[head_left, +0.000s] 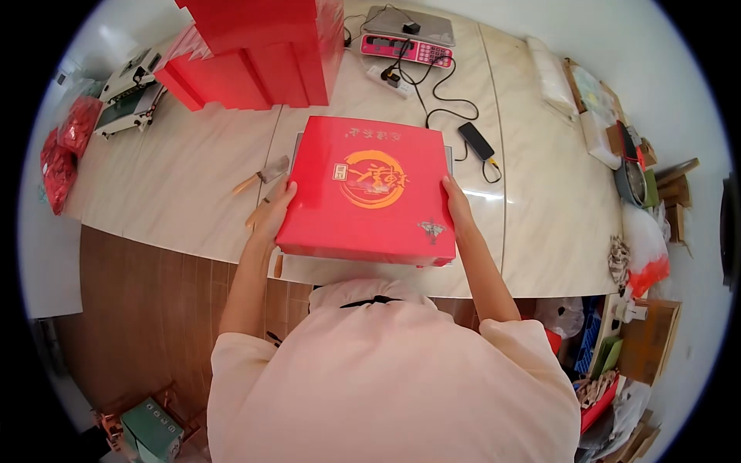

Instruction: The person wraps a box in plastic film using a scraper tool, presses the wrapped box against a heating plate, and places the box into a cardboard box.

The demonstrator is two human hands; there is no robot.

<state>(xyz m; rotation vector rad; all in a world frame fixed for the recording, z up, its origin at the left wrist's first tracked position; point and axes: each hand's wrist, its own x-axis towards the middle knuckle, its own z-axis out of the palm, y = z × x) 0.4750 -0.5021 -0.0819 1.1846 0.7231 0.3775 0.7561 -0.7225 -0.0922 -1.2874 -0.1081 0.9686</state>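
A red gift box [316, 208] with a gold ring emblem and gold lettering is between my two hands, near the table's front edge. My left hand [272, 210] grips its left side, and my right hand [457, 202] grips its right side. The fingers go partly out of sight round the box's edges. Beside my left hand lies a scraper [274, 169] with a wide metal blade, next to a wooden handle [245, 184]. Part of a grey flat object shows behind the box; what it is I cannot tell.
Red boxes [266, 65] stand stacked at the back left. A pink-fronted scale [405, 51], a power strip [392, 80] and a phone [476, 141] with black cables lie at the back right. Plastic bags and cartons [650, 339] crowd the right side.
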